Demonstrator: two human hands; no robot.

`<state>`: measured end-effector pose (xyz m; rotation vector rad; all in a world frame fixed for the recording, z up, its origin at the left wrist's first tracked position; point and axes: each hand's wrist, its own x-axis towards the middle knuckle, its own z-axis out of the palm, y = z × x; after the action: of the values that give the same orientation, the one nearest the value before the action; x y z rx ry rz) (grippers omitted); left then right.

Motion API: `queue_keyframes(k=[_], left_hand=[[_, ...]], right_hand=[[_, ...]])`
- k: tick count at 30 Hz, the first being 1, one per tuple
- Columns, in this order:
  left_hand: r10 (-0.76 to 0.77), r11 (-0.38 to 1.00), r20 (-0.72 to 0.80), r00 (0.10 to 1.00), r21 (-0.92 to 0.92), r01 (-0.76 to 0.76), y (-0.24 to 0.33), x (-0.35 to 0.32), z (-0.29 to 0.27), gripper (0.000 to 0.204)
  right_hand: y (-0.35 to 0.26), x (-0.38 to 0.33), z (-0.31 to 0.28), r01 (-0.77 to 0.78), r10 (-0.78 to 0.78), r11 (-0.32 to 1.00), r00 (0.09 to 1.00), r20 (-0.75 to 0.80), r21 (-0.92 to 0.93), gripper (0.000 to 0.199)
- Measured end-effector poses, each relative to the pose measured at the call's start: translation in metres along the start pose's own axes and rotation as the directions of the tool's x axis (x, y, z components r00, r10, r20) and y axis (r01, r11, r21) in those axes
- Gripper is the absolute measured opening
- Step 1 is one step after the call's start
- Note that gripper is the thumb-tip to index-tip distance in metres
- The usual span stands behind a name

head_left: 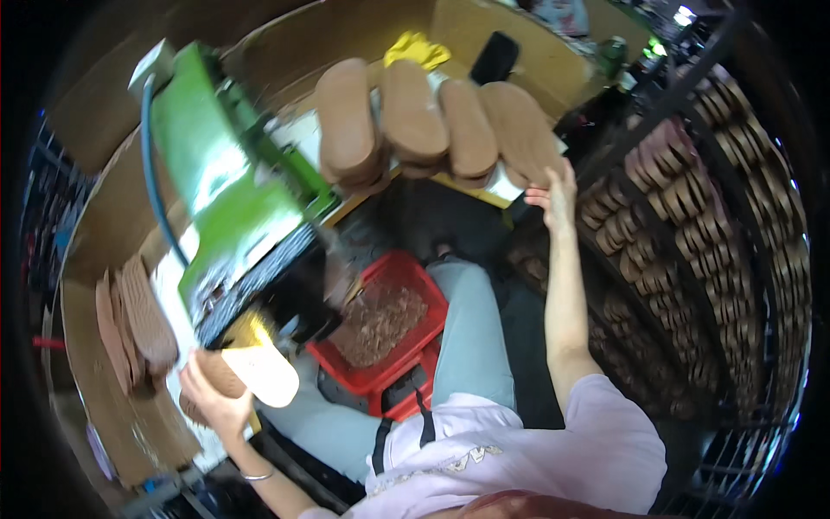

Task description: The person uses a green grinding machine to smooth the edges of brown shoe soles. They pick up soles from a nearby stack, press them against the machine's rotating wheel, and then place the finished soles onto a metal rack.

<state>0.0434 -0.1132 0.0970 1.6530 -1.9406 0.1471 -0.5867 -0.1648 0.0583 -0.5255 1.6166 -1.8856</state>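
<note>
At the lower left, my left hand (216, 400) is closed around a brown shoe sole (226, 377), next to the head of a green machine (220, 156). A rounded piece (270, 378) beside that hand is washed out by the machine's lamp; whether it belongs to the same sole I cannot tell. My right hand (558, 201) reaches to the near end of the rightmost brown sole (521, 128), gripping it between thumb and fingers. Left of it, more soles (413, 108) lie in short stacks along the bench.
A red bin (378, 381) with brown scraps stands on the floor between my legs. Ribbed soles (143, 311) lean at the left by a cardboard wall (164, 432). Yellow gloves (417, 50) and a black phone-like object (495, 58) lie behind the stacks. Racks of soles (692, 216) fill the right.
</note>
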Motion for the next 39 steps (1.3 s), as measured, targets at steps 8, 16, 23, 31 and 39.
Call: queue_keyframes(k=[8, 16, 23, 31, 39], left_hand=[[-0.253, 0.511, 0.17, 0.952, -0.813, 0.281, 0.095, -0.07, 0.015, 0.101], [-0.256, -0.426, 0.469, 0.845, -0.84, 0.337, 0.127, -0.098, 0.075, 0.055], [-0.03, 0.253, 0.466, 0.884, -0.853, 0.457, 0.184, -0.023, 0.077, 0.03], [-0.147, 0.258, 0.404, 0.903, -0.866, 0.429, 0.17, -0.024, 0.094, 0.027], [-0.236, -0.108, 0.438, 0.867, -0.899, 0.425, 0.162, -0.04, 0.094, 0.03]], right_hand=[[0.059, -0.159, 0.008, 0.31, -0.038, 0.849, 0.844, 0.535, -0.428, 0.059], [0.131, -0.293, -0.005, -0.477, 0.625, 0.754, 0.308, 0.717, -0.452, 0.066], [0.13, -0.326, -0.009, -0.404, 0.564, 0.81, 0.339, 0.753, -0.425, 0.046], [0.109, -0.333, -0.013, -0.198, 0.462, 0.886, 0.461, 0.758, -0.42, 0.039], [0.078, -0.27, -0.057, -0.123, 0.151, 0.988, 0.853, 0.499, -0.089, 0.036]])
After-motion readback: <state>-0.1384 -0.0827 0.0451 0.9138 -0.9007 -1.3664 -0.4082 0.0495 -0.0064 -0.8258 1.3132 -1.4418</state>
